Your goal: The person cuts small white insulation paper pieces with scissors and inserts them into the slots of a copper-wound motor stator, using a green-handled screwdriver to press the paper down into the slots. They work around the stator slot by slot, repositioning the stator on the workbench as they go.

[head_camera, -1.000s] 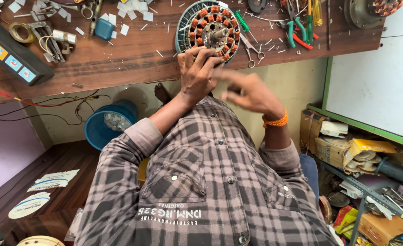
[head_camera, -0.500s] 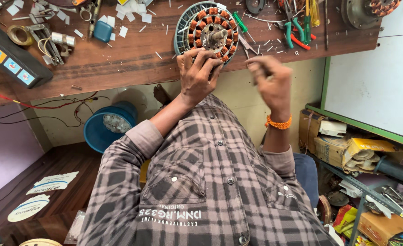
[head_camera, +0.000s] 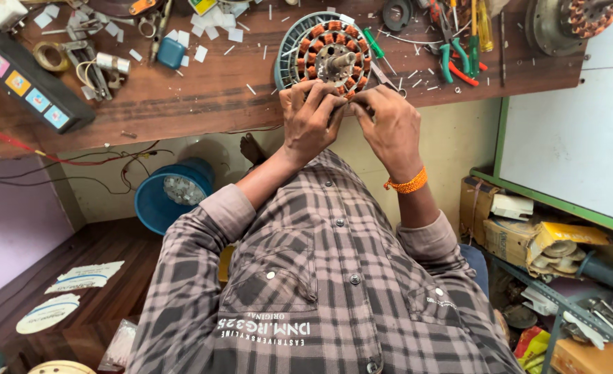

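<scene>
Head view: the fan stator (head_camera: 329, 55), a round ring of copper coils, lies flat on the desk (head_camera: 202, 97), shaft upright. Both hands meet at the stator's near rim. The left hand (head_camera: 311, 118) and right hand (head_camera: 387, 125) have fingers curled in a pinch on the near coils; what they pinch is hidden. Green-handled pliers (head_camera: 452, 59) lie right of the stator.

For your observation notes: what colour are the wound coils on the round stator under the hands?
Copper-orange coils ring the stator, seen best in the head view.
</scene>
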A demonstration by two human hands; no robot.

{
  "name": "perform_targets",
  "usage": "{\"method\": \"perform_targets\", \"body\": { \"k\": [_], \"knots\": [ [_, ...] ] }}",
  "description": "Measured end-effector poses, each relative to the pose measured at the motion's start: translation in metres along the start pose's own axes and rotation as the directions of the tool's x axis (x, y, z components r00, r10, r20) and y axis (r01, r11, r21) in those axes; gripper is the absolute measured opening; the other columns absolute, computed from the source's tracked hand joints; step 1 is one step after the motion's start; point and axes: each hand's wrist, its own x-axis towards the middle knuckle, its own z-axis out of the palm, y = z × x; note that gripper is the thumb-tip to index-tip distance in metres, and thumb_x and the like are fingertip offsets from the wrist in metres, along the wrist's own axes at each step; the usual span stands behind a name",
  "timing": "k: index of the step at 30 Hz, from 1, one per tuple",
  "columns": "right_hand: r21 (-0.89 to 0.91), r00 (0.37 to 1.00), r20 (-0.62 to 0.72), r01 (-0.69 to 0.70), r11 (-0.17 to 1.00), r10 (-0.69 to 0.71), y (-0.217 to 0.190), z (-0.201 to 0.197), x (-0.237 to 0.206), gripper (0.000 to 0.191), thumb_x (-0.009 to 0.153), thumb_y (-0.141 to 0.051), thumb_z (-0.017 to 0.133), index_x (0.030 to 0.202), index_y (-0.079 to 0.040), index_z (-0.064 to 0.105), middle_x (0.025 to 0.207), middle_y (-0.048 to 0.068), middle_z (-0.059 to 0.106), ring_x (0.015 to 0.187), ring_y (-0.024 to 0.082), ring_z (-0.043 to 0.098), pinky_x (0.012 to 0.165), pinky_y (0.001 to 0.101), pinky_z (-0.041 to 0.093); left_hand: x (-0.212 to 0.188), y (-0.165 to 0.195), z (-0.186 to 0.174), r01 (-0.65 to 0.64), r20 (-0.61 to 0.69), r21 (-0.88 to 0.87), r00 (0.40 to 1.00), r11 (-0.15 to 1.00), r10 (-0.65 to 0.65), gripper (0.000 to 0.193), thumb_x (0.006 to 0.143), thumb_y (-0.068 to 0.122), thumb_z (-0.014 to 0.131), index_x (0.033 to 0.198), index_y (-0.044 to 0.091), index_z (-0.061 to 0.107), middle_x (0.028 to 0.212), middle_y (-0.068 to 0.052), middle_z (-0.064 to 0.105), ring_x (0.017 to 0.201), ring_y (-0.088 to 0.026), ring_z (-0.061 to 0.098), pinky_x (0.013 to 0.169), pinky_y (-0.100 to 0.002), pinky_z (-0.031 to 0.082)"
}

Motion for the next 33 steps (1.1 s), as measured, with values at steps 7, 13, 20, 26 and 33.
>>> {"method": "perform_targets", "body": {
  "k": [7, 13, 20, 26, 33],
  "knots": [
    [0.312, 0.988, -0.007, -0.145, 0.939, 0.155, 0.017, -0.015, -0.008, 0.013, 0.091, -0.011, 0.073, 0.096, 0.000, 0.070, 0.086, 0.008, 0.069, 0.075, 0.018, 0.067, 0.068, 0.0345, 0.055, 0.001, -0.001, 0.000, -0.008, -0.020, -0.010, 1.000, 1.000, 0.008, 0.018, 0.088, 0.017, 0.082, 0.100, 0.014, 0.070, 0.114, 0.003, 0.063, 0.117, -0.020, 0.054, 0.095, -0.041, 0.033],
    [0.863, 0.937, -0.265, 0.125, 0.489, 0.229, 0.055, -0.082, -0.041, 0.016, 0.102, -0.014, 0.069, 0.098, -0.001, 0.061, 0.084, 0.005, 0.058, 0.071, 0.010, 0.056, 0.066, 0.0252, 0.056, -0.004, -0.003, -0.002, 0.027, 0.000, -0.030, 1.000, 0.999, -0.027, 0.016, 0.088, 0.016, 0.083, 0.099, 0.015, 0.071, 0.113, 0.005, 0.063, 0.117, -0.020, 0.053, 0.097, -0.041, 0.034],
    [0.670, 0.993, -0.099, 0.015, 0.743, 0.069, 0.048, -0.012, 0.009, 0.005, 0.103, -0.004, 0.067, 0.107, 0.000, 0.067, 0.102, 0.003, 0.063, 0.085, 0.009, 0.063, 0.073, 0.0244, 0.055, -0.012, -0.013, -0.005, 0.142, -0.060, -0.255, 0.985, 0.956, -0.162, 0.017, 0.086, 0.008, 0.081, 0.100, 0.012, 0.073, 0.118, -0.006, 0.059, 0.116, -0.025, 0.052, 0.099, -0.039, 0.043],
    [0.394, 0.967, -0.075, 0.253, 0.884, -0.243, 0.026, 0.020, 0.037, 0.015, 0.095, -0.004, 0.075, 0.110, -0.003, 0.073, 0.103, 0.010, 0.068, 0.091, 0.024, 0.069, 0.080, 0.0350, 0.055, -0.014, -0.022, -0.010, 0.321, -0.081, -0.463, 0.913, 0.826, -0.400, 0.012, 0.090, 0.007, 0.076, 0.100, 0.008, 0.070, 0.124, -0.010, 0.050, 0.112, -0.021, 0.056, 0.102, -0.035, 0.047],
    [0.140, 0.983, -0.079, 0.175, 0.975, -0.165, 0.008, 0.034, 0.046, 0.024, 0.087, -0.016, 0.085, 0.104, -0.003, 0.074, 0.095, 0.011, 0.066, 0.081, 0.029, 0.068, 0.069, 0.0406, 0.052, -0.012, -0.022, -0.018, 0.431, -0.140, -0.289, 0.864, 0.855, -0.483, 0.007, 0.093, 0.008, 0.073, 0.099, 0.005, 0.071, 0.113, -0.005, 0.058, 0.109, -0.021, 0.052, 0.095, -0.037, 0.045]
  ]
}}
